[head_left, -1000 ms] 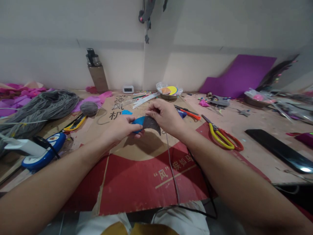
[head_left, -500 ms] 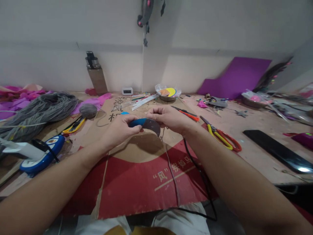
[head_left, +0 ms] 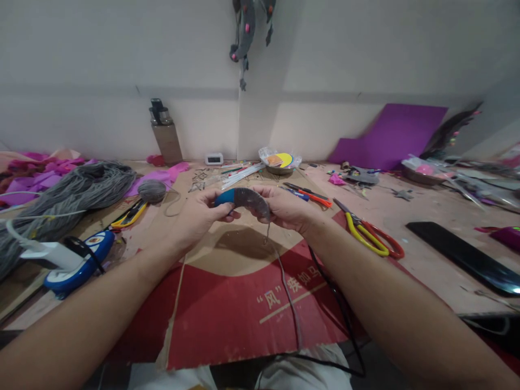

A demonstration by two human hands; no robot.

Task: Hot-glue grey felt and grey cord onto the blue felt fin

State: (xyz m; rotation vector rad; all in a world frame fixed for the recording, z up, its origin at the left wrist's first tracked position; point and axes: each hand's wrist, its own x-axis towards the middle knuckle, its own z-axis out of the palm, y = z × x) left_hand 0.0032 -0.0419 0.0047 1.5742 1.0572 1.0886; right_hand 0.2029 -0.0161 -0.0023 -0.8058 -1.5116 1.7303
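Note:
Between my hands is a curved crescent shape (head_left: 248, 198), its left end bare blue and the rest wound closely with grey yarn. My left hand (head_left: 209, 208) pinches the blue end between thumb and fingers. At the wound right end, my right hand (head_left: 282, 206) grips the crescent, its fingertips partly hidden behind it. A loose strand of grey yarn (head_left: 280, 260) hangs from that end and runs down over the red-and-tan cardboard (head_left: 219, 309) toward my lap. The crescent is held just above the cardboard and casts a shadow on it.
Scissors (head_left: 368, 233) and a black phone-like slab (head_left: 463, 257) lie at right. On the left are a yellow cutter (head_left: 130, 214), a grey yarn ball (head_left: 151, 190), a large grey skein (head_left: 81, 189) and a blue power strip (head_left: 81, 265). A bowl (head_left: 279, 168) stands at the back.
The crescent has tilted so its wound outer edge shows more. My right hand has shifted from above its top to its right end. The view has tipped slightly upward.

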